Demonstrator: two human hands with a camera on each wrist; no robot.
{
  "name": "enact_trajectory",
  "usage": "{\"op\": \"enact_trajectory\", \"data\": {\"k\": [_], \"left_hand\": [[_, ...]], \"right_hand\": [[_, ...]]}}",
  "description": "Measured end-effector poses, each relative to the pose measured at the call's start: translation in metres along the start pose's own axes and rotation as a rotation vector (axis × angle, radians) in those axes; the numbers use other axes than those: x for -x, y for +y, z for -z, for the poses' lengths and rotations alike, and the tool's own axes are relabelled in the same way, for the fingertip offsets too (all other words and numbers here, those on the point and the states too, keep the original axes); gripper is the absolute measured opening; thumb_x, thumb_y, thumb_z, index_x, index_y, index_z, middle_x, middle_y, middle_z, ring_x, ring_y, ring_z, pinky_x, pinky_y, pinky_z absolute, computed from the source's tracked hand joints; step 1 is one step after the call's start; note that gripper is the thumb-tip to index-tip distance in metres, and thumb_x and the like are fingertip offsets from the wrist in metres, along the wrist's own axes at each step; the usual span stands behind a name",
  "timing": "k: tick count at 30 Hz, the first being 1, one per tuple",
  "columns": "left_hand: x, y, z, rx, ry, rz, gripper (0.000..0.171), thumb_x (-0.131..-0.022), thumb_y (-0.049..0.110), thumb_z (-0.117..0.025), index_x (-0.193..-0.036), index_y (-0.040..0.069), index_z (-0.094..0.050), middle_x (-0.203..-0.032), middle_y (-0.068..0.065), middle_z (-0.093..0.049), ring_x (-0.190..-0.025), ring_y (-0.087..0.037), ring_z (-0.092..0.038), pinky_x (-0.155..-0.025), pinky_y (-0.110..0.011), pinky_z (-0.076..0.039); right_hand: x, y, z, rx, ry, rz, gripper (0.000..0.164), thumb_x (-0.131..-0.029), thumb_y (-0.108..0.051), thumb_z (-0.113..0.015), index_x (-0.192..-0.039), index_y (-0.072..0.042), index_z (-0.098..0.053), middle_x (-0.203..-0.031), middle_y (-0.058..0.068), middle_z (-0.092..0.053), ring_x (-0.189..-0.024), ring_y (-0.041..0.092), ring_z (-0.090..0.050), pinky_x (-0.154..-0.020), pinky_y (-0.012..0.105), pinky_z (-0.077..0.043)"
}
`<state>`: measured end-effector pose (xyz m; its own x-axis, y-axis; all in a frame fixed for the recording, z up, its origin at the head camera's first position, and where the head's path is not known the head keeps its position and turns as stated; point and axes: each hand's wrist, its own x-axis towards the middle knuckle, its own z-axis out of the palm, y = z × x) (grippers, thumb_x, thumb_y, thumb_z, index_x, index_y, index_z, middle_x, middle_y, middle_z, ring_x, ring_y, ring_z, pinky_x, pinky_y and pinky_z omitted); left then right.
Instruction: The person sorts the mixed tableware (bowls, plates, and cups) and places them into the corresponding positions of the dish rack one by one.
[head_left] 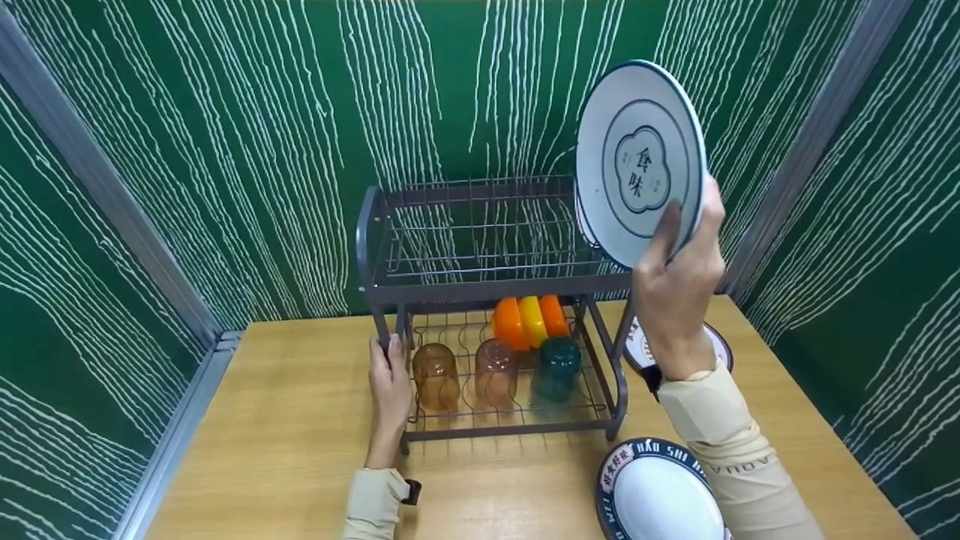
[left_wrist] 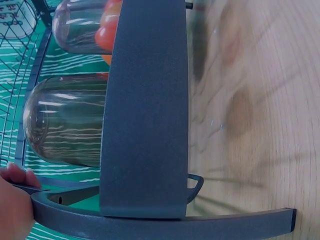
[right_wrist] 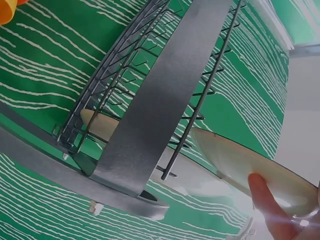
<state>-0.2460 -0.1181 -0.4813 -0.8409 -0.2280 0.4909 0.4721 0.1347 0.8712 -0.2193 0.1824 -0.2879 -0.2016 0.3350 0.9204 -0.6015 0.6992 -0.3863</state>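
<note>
My right hand (head_left: 679,277) pinches a white plate (head_left: 637,150) with a dark green rim, thumb on its printed face. It is tilted up on edge above the right end of the two-tier dish rack (head_left: 502,289). In the right wrist view the held plate (right_wrist: 235,155) is beside the upper tier, where another plate (right_wrist: 195,175) stands partly hidden by the frame. My left hand (head_left: 390,382) grips the rack's left upright; its fingers also show curled there in the left wrist view, beside an upturned glass (left_wrist: 70,120).
On the lower tier stand upturned amber (head_left: 436,379), pink (head_left: 496,375) and teal (head_left: 557,371) glasses, with orange (head_left: 510,324) and yellow (head_left: 533,321) bowls behind. A dark-rimmed plate (head_left: 667,502) lies front right; another plate (head_left: 720,349) lies behind my right wrist. Green walls (head_left: 262,150) enclose the table.
</note>
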Motion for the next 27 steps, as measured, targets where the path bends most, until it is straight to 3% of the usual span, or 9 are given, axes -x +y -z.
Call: {"op": "enact_trajectory", "data": {"k": [6, 12, 21, 27], "left_hand": [[0.002, 0.001, 0.0, -0.011, -0.013, 0.018, 0.018, -0.103, 0.012, -0.037, -0.107, -0.003, -0.044, -0.075, -0.004, -0.037, -0.063, -0.013, -0.034, -0.056, -0.026, -0.029], [0.001, 0.002, 0.0, -0.022, -0.005, -0.013, 0.011, -0.103, 0.009, -0.037, -0.103, 0.001, -0.044, -0.074, -0.004, -0.038, -0.062, -0.013, -0.035, -0.055, -0.026, -0.029], [-0.001, 0.0, 0.0, -0.041, 0.012, -0.087, 0.012, -0.101, 0.002, -0.037, -0.103, -0.007, -0.045, -0.071, -0.006, -0.037, -0.058, -0.012, -0.032, -0.052, -0.025, -0.029], [-0.001, 0.0, 0.001, -0.036, 0.009, -0.078, 0.013, -0.101, 0.004, -0.037, -0.104, -0.006, -0.045, -0.072, -0.008, -0.038, -0.059, -0.013, -0.033, -0.052, -0.025, -0.03]], "right_hand": [[-0.007, -0.002, -0.006, 0.03, -0.004, 0.005, 0.038, -0.097, -0.009, -0.051, -0.133, 0.0, -0.043, -0.133, 0.002, -0.054, -0.116, 0.016, -0.056, -0.085, 0.036, -0.053], [-0.013, -0.003, -0.01, 0.048, -0.017, 0.067, 0.036, -0.098, -0.009, -0.05, -0.132, -0.002, -0.044, -0.134, 0.001, -0.053, -0.116, 0.017, -0.056, -0.085, 0.035, -0.053], [-0.011, 0.005, -0.024, 0.096, -0.104, 0.144, 0.038, -0.097, -0.005, -0.049, -0.135, -0.008, -0.042, -0.133, 0.008, -0.054, -0.114, 0.023, -0.058, -0.084, 0.036, -0.054], [-0.008, 0.009, -0.034, 0.2, -0.157, 0.153, 0.044, -0.095, -0.002, -0.049, -0.138, -0.008, -0.04, -0.127, 0.016, -0.057, -0.107, 0.03, -0.062, -0.077, 0.041, -0.056]]}}
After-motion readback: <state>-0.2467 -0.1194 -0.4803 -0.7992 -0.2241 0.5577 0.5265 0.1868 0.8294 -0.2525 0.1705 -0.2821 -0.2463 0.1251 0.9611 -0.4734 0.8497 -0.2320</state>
